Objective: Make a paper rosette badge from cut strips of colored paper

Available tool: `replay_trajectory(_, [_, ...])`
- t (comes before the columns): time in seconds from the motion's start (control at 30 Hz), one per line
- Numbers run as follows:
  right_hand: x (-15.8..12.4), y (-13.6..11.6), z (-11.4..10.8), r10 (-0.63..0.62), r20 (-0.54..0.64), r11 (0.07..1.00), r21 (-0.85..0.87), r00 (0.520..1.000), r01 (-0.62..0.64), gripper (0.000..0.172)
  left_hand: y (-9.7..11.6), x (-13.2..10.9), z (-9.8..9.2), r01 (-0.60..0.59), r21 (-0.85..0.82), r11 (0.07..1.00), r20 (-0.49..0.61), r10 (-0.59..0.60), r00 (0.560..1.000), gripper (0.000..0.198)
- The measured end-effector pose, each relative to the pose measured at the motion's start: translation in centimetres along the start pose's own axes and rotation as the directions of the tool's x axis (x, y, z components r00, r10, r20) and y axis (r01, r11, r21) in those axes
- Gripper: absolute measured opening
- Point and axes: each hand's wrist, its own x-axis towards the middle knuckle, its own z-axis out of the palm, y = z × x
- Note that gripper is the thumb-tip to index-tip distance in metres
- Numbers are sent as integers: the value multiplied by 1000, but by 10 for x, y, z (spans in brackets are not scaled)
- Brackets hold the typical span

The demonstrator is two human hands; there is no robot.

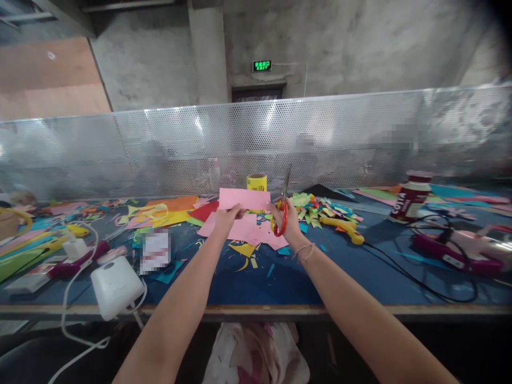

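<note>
A pink paper strip (245, 198) is stretched upright between my two hands above the table. My left hand (231, 214) pinches its lower left part. Red-handled scissors (285, 200) are in my right hand (291, 220), blades pointing up, and its fingertips also touch the strip's right end. Below lie larger pink paper sheets (240, 228) and a yellow scrap (243, 249). Just behind the strip stands a yellow tape roll (256, 183), its lower part hidden by the paper.
Paper scraps (316, 205) heap up behind my right hand. A yellow glue gun (343, 229) with a black cable lies to the right, near a dark red Costa bottle (411, 197). At left are a white charger (117, 287) with cords and a purple power strip (80, 261). A perforated metal screen (256, 133) borders the back.
</note>
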Motion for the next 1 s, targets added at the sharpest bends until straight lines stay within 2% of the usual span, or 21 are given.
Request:
replay_trajectory(0.17, [-10, -4, 4, -23, 128, 994, -104, 992, 37, 33, 5, 1, -2, -135, -63, 989, -184, 121, 975, 25])
replay_trajectory(0.3, [-21, 2, 14, 14, 261, 995, -101, 965, 13, 35, 9, 5, -3, -212, -130, 969, -327, 160, 931, 28])
replay_trajectory(0.4, [-28, 8, 22, 39, 330, 994, -106, 943, -4, 35, 12, 7, -2, -259, -190, 947, -384, 172, 907, 29])
replay_trajectory(0.53, [-36, 4, 25, 16, 400, 991, -125, 916, 37, 32, 15, 3, 2, -224, -247, 943, -335, 134, 933, 31])
replay_trajectory(0.7, [-42, -6, 26, -63, 404, 993, -66, 912, 98, 30, 14, -7, 9, -155, -238, 959, -210, 105, 972, 29])
replay_trajectory(0.83, [-43, -3, 29, -40, 392, 995, -71, 919, 73, 27, 9, -9, 11, -114, -186, 976, -147, 87, 985, 31])
replay_trajectory(1.0, [-42, -3, 31, -1, 378, 994, -101, 926, 43, 28, 3, -8, 10, -73, -100, 992, -119, 61, 991, 34])
